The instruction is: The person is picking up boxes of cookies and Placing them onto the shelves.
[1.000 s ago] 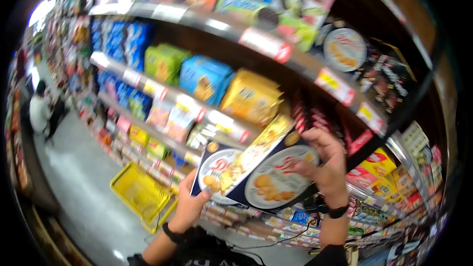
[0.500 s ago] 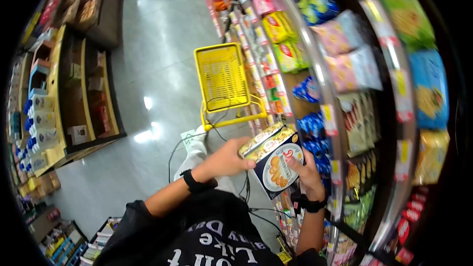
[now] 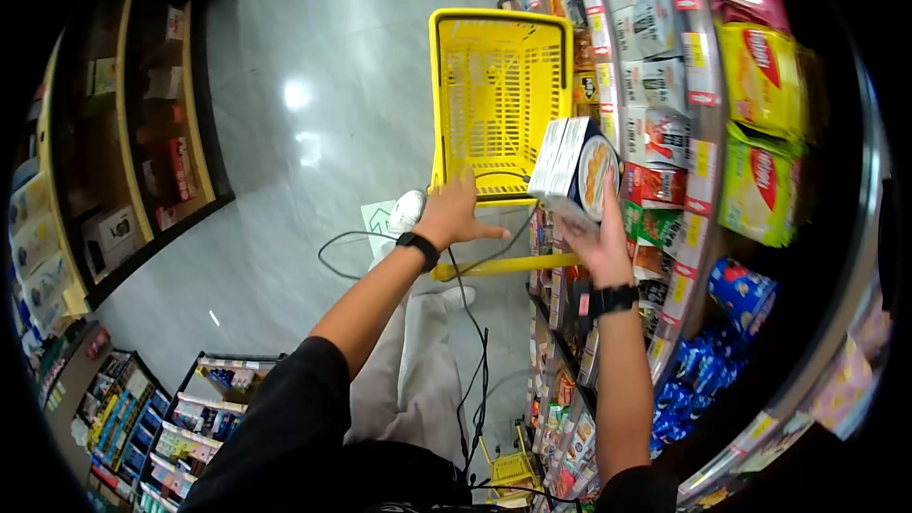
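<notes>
My right hand (image 3: 597,239) holds a dark blue box of butter cookies (image 3: 576,167) from below, just in front of the shelf edge and over the right rim of a yellow shopping basket (image 3: 498,95) that stands on the floor. My left hand (image 3: 458,212) is free of the box, fingers spread, hovering at the basket's near rim beside its yellow handle (image 3: 494,267). Both wrists wear black bands.
Snack shelves (image 3: 701,133) packed with bags and boxes run along the right. A low wooden display (image 3: 142,133) stands across the grey tiled aisle on the left. Black cables hang in front of my legs, and a rack of small goods (image 3: 190,408) sits at bottom left.
The view swung from the shelf down to the floor. My left hand let go of the cookie box; the right hand carried it forward toward the yellow basket.
</notes>
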A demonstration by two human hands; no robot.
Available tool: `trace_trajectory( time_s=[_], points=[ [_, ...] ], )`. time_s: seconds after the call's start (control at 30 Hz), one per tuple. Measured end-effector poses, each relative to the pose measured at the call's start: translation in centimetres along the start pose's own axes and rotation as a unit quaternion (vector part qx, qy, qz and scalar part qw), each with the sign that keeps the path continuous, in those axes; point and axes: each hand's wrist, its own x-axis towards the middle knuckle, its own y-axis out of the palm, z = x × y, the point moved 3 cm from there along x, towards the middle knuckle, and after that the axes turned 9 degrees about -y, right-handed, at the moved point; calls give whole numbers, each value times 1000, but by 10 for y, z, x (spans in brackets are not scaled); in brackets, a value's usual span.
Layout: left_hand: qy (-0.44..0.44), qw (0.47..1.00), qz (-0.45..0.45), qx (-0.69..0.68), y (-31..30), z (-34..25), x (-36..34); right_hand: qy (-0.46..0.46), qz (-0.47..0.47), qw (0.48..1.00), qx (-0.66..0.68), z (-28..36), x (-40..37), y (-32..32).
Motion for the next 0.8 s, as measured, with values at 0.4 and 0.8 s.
trace_trajectory(
  time_s=[0.4,0.8],
  points=[
    [288,948,132,28,48,20,-87,66,20,971,-228,-117,211,54],
    [274,955,86,73,62,12,-81,-153,-16,915,-374,-164,253,32]
  ],
)
